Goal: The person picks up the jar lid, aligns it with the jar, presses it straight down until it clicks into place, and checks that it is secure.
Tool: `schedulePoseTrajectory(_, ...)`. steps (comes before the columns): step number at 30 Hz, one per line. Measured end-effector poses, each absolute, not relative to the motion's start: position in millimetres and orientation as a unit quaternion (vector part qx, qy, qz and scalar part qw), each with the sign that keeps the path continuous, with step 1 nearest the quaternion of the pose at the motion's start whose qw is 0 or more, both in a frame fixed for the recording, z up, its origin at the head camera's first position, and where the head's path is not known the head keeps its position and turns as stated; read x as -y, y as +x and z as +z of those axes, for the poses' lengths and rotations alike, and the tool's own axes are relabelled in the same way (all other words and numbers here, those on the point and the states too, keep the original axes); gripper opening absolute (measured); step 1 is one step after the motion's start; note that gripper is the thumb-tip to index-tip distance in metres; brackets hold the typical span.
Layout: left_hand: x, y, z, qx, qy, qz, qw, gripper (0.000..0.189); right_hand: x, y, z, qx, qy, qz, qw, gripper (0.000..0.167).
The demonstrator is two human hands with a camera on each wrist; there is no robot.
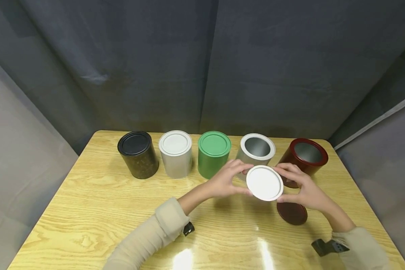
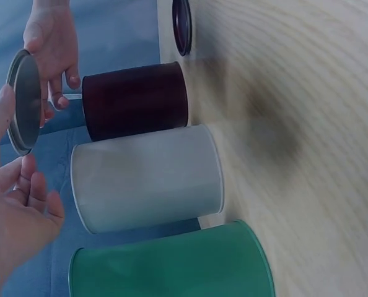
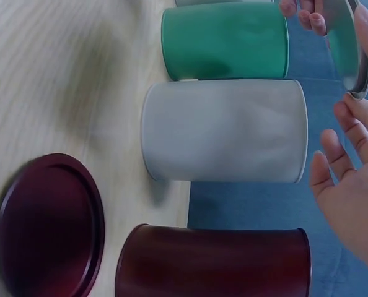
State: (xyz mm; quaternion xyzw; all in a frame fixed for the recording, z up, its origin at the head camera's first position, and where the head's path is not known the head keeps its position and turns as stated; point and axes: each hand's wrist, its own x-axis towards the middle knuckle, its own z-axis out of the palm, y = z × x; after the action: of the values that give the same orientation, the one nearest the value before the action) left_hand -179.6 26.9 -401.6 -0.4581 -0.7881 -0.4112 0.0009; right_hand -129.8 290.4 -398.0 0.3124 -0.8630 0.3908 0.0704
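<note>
Nearest the desk's (image 1: pixel 98 225) near edge: beige sleeves (image 1: pixel 152 234), blk wrist strap (image 1: pixel 327 247) at the R cuff. Beyond, L hand (image 1: pixel 226 180) and R hand (image 1: pixel 302 187) hold the white lid (image 1: pixel 264 183) up btwn them, above the desk's R half; each pinches the rim, thumb vs. fingers, on its own side. Lid's round, plain white on top w/ a raised rim, grey metal underneath, and it's tilted.

Dk red lid (image 1: pixel 291 214) lies on the desk twd the R edge, partly hidden by the R hand.

Farther, cans in a row along the far edge: blk can (image 1: pixel 143 161) twd the far L corner, lidded white can (image 1: pixel 176 153), green can (image 1: pixel 214 157), then the open white can (image 3: pixel 224 130), grey metal inside, just behind the held lid; open dk red can (image 2: pixel 134 102) by the far R corner. Dk curtain (image 1: pixel 148 56) behind.
</note>
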Motion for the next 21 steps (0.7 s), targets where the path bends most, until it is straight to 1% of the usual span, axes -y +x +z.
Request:
schedulePoseTrajectory(10,-28.8,-190.6,-386.8,0.785,-0.470,-0.403,0.020,0.066,-292.1,-143.1,-387.2,0.851,0.325,0.406,0.073,0.078)
schedulePoseTrajectory(21,-29.7,-201.1,-373.4,0.790,-0.463,-0.402,0.004,0.066,-295.1,-155.6,-376.6,0.860,0.321,0.389,0.079,0.080)
